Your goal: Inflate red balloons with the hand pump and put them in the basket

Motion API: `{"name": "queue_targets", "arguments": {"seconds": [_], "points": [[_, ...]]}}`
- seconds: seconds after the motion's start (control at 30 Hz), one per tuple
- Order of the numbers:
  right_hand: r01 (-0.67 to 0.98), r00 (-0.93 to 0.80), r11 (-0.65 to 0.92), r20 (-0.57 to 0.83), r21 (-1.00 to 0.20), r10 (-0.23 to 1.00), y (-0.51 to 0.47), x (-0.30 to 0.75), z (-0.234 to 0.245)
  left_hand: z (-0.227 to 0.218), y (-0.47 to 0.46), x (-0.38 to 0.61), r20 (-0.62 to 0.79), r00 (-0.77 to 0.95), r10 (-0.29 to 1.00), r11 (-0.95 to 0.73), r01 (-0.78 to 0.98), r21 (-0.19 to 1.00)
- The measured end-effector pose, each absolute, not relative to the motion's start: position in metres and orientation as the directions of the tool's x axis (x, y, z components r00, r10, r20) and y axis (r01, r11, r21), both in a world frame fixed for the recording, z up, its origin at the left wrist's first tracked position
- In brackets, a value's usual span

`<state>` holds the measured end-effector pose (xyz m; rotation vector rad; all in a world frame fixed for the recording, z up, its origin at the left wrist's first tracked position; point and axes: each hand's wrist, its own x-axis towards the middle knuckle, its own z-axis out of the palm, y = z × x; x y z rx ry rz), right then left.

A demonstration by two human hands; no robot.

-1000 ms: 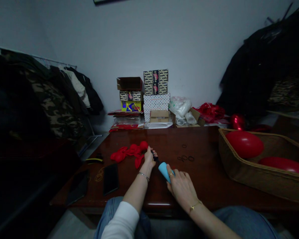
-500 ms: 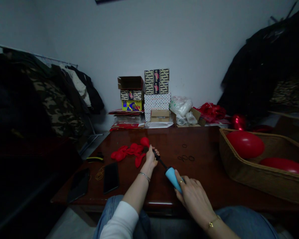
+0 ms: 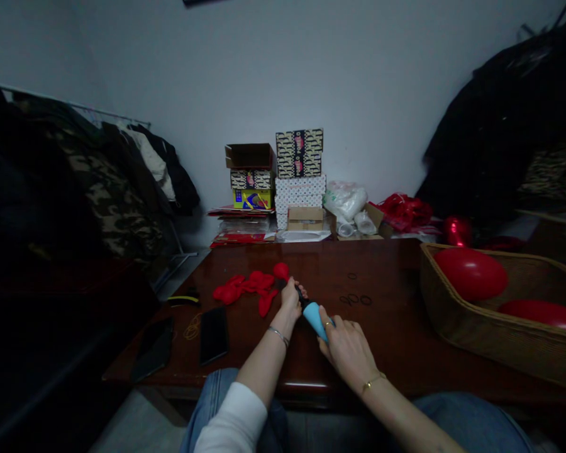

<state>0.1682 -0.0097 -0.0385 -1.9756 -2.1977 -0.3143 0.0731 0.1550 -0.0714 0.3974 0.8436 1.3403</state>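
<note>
Well left of the wicker basket [image 3: 476,328], the blue-and-black hand pump [image 3: 317,323] looks light and stiff, best gripped round its blue barrel [image 3: 313,314], as the right hand [image 3: 349,347] does. The left hand [image 3: 291,299] wraps its black end [image 3: 304,300]; whether it pinches the soft, probably fragile red balloon [image 3: 281,271], I cannot tell.

Left of the left fingers [image 3: 304,291], balloons [image 3: 227,293] lie on the table [image 3: 387,264]; beyond the right fingers [image 3: 353,330], rings [image 3: 347,300] — farther right, a basket [image 3: 485,335] holding more balloons [image 3: 471,274]; well behind both, boxes [image 3: 299,154].
</note>
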Motion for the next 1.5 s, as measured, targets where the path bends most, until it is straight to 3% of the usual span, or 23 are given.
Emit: {"name": "queue_targets", "arguments": {"seconds": [0.4, 0.8, 1.03, 1.5], "points": [[0.984, -0.145, 0.171, 0.341, -0.046, 0.929, -0.057, 0.198, -0.058, -0.076, 0.171, 0.055, -0.321, -0.039, 0.946, 0.199, -0.710, 0.675], [0.996, -0.081, 0.069, 0.225, 0.059, 0.971, -0.009, 0.173, -0.033, -0.081, 0.155, 0.083, -0.339, 0.056, 0.939, 0.286, -0.673, 0.682], [0.999, -0.047, 0.041, 0.230, 0.028, 0.972, 0.000, 0.156, -0.038, -0.082, 0.159, 0.076, -0.330, 0.045, 0.943, 0.279, -0.649, 0.708], [0.994, -0.082, 0.097, 0.270, -0.043, 0.959, -0.069, 0.188, -0.058, -0.081, 0.167, 0.061, -0.290, 0.029, 0.957, 0.234, -0.670, 0.705]]}}
